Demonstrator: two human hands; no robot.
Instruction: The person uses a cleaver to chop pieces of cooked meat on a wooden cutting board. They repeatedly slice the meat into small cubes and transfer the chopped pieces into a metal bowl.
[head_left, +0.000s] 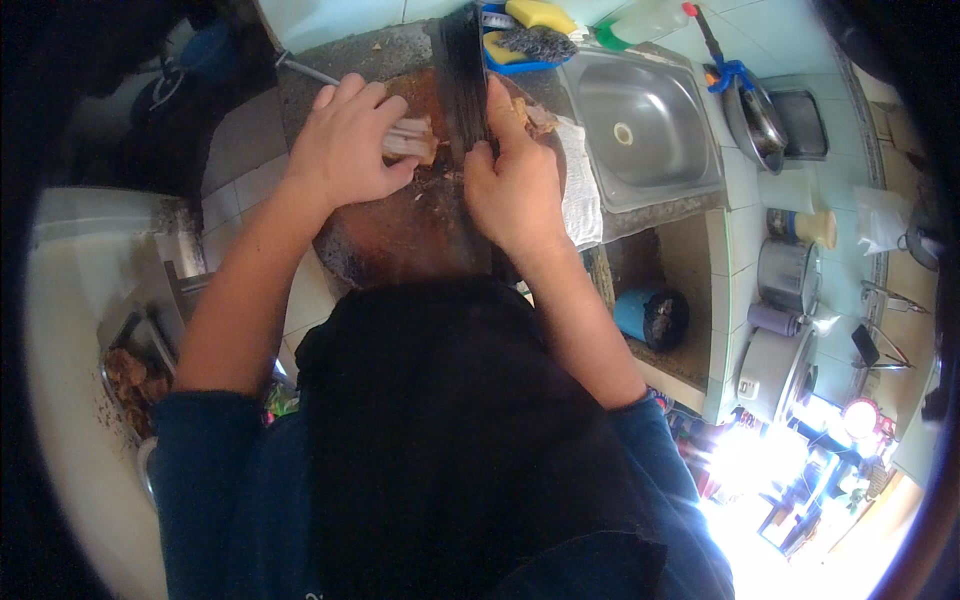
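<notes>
My left hand (341, 142) lies over a pale, layered piece of meat (411, 140), its fingers curled around the far side and the thumb along the near edge. The meat rests on a round wooden chopping board (397, 232), dark and stained. In my right hand (517, 180) is a cleaver (461, 75) with a wide, dark blade pointing away from me; its handle is mostly hidden by the fingers. The blade stands just right of the held meat. Beyond my right fingers, browned meat pieces (538, 118) sit at the board's right side.
Right of the board are a folded white cloth (580, 187) and a steel sink (645, 127). A blue tray (525, 66) with sponges and a scouring pad stands behind. A thin metal rod (307, 69) lies at the back left. Lower left, a container holds browned meat (135, 375).
</notes>
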